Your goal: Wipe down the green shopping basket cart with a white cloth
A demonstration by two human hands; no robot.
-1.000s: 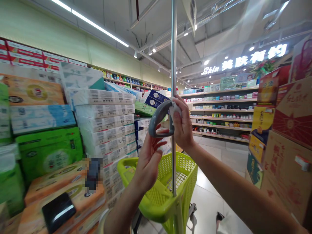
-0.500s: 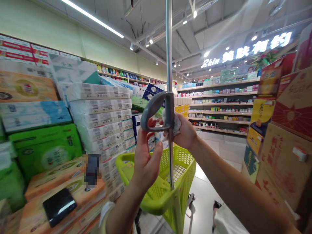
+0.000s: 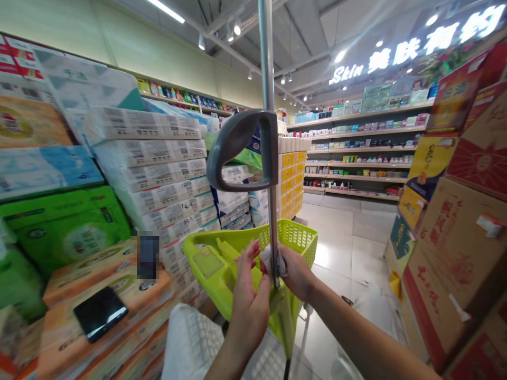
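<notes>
A lime-green shopping basket trolley (image 3: 301,240) stands in front of me with a tall metal pole (image 3: 269,68) rising from it. A grey loop handle (image 3: 233,145) is fixed on the pole at mid height. My right hand (image 3: 295,272) is closed on a white cloth (image 3: 269,261) pressed against the lower pole, just above the basket. My left hand (image 3: 249,301) is raised beside it with fingers stretched up, nearly touching the cloth and pole, holding nothing.
Stacked packs of tissue and paper rolls (image 3: 150,163) fill the left side. A black phone (image 3: 100,314) lies on an orange pack. Red and yellow cartons (image 3: 455,211) are piled on the right. Shelves of bottles (image 3: 356,158) line the far aisle. A white bag (image 3: 190,343) sits below.
My right hand with the cloth has slid down the pole from the grey handle to just above the basket. My left hand let go of the handle and dropped alongside.
</notes>
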